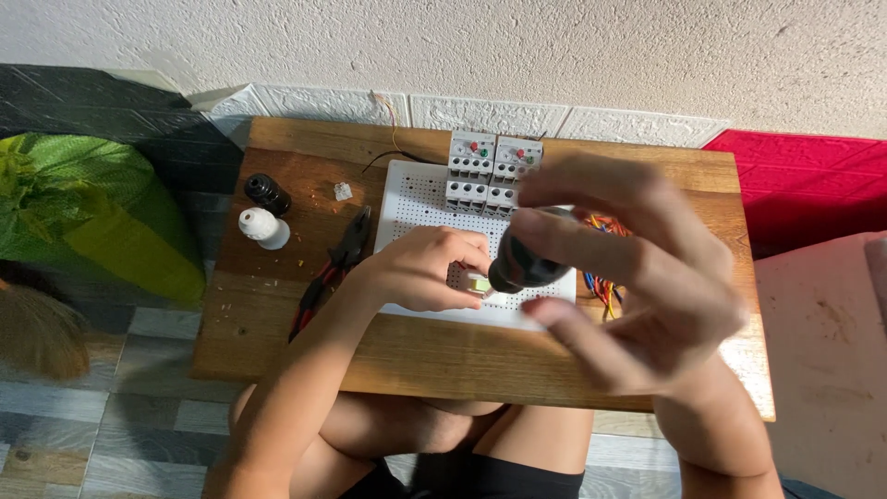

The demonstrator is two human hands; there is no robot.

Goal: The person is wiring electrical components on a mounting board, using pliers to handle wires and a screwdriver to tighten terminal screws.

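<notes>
My right hand (637, 268) is raised close to the camera and blurred, gripping the black handle of a screwdriver (525, 263) that points down at the white perforated board (416, 199). My left hand (427, 271) rests on the board, its fingers pinching a small pale component (479, 284) right beside the screwdriver's lower end. Two grey and white relay units (488, 171) with red and green buttons stand at the far edge of the board. The tool's tip is hidden behind its handle.
The board lies on a small wooden table (277, 314). Red-handled pliers (331, 268) lie left of the board, with a black lamp socket (267, 193) and a white one (263, 227) beyond. Coloured wires (602, 286) bunch at the right. A green bag (92, 212) sits on the floor.
</notes>
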